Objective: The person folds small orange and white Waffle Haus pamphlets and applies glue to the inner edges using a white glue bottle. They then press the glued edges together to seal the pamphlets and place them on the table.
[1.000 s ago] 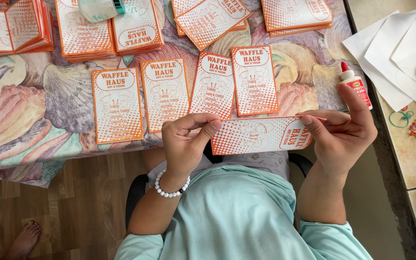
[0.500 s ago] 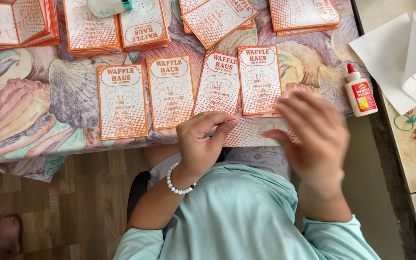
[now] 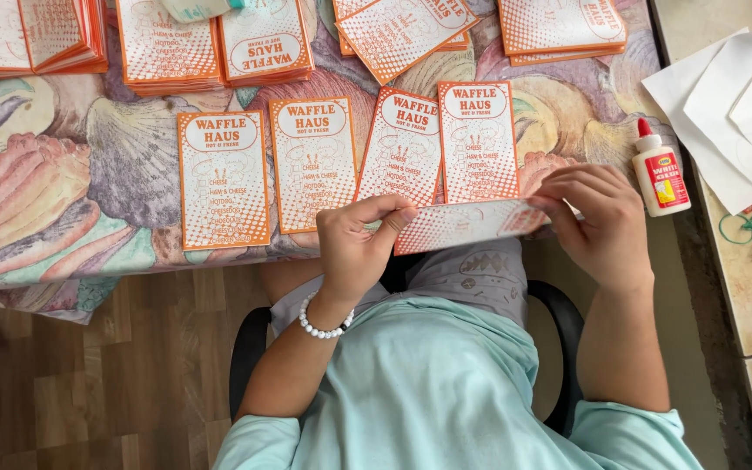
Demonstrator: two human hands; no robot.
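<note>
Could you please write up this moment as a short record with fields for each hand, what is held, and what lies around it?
Left hand: pinches the left end of the orange-and-white printed paper sheet.
Right hand: grips the sheet's right end.
Sheet: held flat at the table edge.
Table: shell-patterned tablecloth; four orange-and-white printed cards in a row; stacks behind.
Right side: white glue bottle with red cap; white paper sheets.

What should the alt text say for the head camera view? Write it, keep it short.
Seen from above, a seated person's left hand and right hand grip the two ends of an orange-and-white printed card at a table's edge. Four matching cards lie in a row beyond, a glue bottle at right.
</note>
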